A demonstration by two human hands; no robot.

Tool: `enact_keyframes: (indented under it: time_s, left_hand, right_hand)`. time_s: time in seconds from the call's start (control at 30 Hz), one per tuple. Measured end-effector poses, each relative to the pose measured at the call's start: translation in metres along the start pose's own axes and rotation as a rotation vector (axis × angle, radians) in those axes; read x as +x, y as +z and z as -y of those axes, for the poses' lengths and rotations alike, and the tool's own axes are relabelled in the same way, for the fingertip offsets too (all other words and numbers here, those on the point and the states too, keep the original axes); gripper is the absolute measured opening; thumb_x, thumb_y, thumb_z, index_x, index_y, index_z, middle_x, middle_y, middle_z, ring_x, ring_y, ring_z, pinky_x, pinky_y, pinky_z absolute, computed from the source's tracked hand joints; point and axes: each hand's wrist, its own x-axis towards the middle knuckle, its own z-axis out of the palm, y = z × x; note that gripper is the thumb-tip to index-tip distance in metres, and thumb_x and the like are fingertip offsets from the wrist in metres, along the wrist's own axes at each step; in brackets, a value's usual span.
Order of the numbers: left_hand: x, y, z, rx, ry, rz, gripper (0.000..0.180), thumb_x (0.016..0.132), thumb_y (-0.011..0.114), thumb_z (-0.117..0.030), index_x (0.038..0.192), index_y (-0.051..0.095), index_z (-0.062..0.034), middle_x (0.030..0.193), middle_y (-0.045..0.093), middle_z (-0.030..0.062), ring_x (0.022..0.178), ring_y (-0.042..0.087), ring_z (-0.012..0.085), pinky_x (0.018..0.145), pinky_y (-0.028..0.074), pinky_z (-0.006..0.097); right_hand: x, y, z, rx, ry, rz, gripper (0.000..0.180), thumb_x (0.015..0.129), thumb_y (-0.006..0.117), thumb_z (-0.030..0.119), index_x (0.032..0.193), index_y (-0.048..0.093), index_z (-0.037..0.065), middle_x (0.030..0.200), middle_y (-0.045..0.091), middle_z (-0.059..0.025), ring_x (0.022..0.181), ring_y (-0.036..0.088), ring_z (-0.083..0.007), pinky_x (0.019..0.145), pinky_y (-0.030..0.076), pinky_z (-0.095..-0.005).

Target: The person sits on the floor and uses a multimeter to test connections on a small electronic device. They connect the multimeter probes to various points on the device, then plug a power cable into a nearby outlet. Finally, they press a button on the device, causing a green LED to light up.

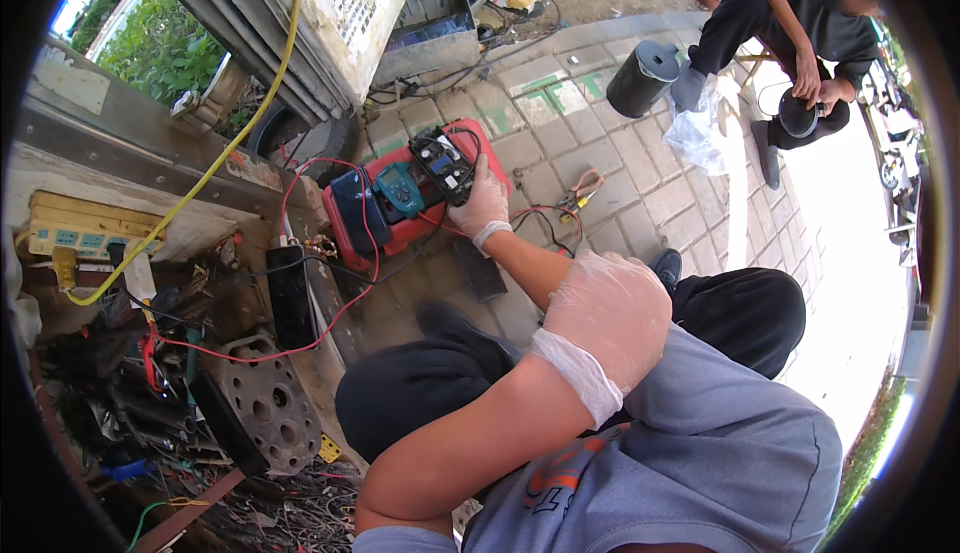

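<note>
My right hand (482, 203), in a thin clear glove, reaches forward to a red box-shaped case (350, 238) lying on the paving. Its fingers lie along a black meter (443, 162) on top of the case and grip the meter's right side. A teal module (399, 190) and a dark blue block (352, 208) sit beside the meter. Red wires (300, 348) loop from the case down to the left. My left hand (608, 315), also gloved, is curled shut and rests against my right arm near the elbow, above my dark-trousered knees.
Pliers (584, 187) lie on the bricks right of the case. A yellow power strip (80, 236), a yellow cable (235, 138), a black flat slab (291, 295), a holed metal plate (268, 405) and tangled wire fill the left. A seated person (790, 23), black bin (641, 78) and plastic bag (700, 133) are beyond.
</note>
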Motion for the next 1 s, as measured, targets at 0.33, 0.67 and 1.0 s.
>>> enact_keyframes:
  time_s: [0.33, 0.67, 1.0]
  left_hand:
    - [0.001, 0.006, 0.009, -0.104, -0.113, 0.197, 0.039, 0.090, 0.061, -0.040, 0.084, 0.073, -0.0024, 0.083, 0.070, 0.0152, 0.080, 0.070, 0.0310, 0.071, 0.054, 0.041]
    - [-0.008, 0.001, 0.019, -0.070, -0.445, -0.095, 0.048, 0.081, 0.069, -0.049, 0.084, 0.070, -0.0013, 0.082, 0.069, 0.0193, 0.081, 0.068, 0.0354, 0.072, 0.052, 0.043]
    - [-0.018, -0.025, 0.020, -0.739, -0.302, 0.009, 0.029, 0.099, 0.056, -0.019, 0.083, 0.062, 0.0042, 0.073, 0.067, 0.0080, 0.068, 0.061, 0.0141, 0.066, 0.047, 0.030]
  right_hand:
    - [-0.015, -0.099, -0.024, 0.214, -0.222, 0.034, 0.109, 0.059, 0.085, 0.027, 0.146, 0.028, -0.007, 0.126, 0.053, -0.0262, 0.119, 0.054, -0.0393, 0.101, 0.044, -0.0418]
    - [-0.077, -0.287, -0.025, 0.095, -0.479, -0.030, 0.107, 0.064, 0.084, 0.017, 0.151, 0.025, 0.000, 0.125, 0.055, -0.0222, 0.110, 0.058, -0.0386, 0.096, 0.047, -0.0400]
    - [-0.113, -0.312, -0.037, 0.143, -0.538, 0.016, 0.101, 0.068, 0.080, 0.022, 0.149, 0.025, -0.004, 0.124, 0.052, -0.0257, 0.112, 0.055, -0.0412, 0.096, 0.047, -0.0441]
